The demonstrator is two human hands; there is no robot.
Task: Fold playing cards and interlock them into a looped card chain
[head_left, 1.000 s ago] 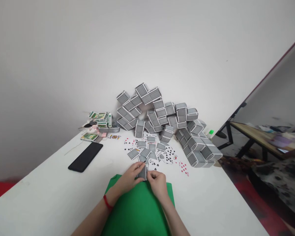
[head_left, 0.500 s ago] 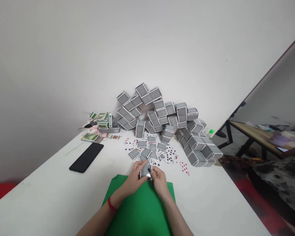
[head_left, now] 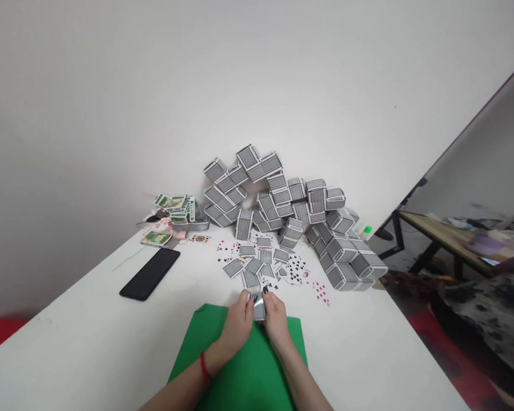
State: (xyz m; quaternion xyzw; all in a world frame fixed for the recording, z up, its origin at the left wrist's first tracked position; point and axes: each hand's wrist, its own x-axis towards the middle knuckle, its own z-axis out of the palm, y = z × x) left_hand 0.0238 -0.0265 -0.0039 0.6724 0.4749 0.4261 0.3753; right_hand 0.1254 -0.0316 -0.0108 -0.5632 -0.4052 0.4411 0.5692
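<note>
Between my two hands is a grey-backed playing card (head_left: 259, 309), shiny on its upper face; whether it is one card or several folded together I cannot tell. My left hand (head_left: 239, 319) grips its left edge, thumb on top. On the right edge, my right hand (head_left: 276, 318) pinches it with dark-nailed fingers. Both hands are over the far edge of a green mat (head_left: 244, 377). Just beyond them lie loose playing cards (head_left: 254, 265), some back up, others face up with spades, clubs and diamonds.
Boxes folded from grey-backed cards (head_left: 263, 167) are stacked along the wall, stepping down to the right (head_left: 342, 249). A black phone (head_left: 149, 275) lies on the white table (head_left: 81, 325) at left, near green card packs (head_left: 156, 238). A green-capped bottle (head_left: 366, 230) stands behind the right stack.
My left hand has drawn back and closed its fingers in beside the card, which has tilted and come slightly nearer. One back-up card now shows where that hand covered it.
</note>
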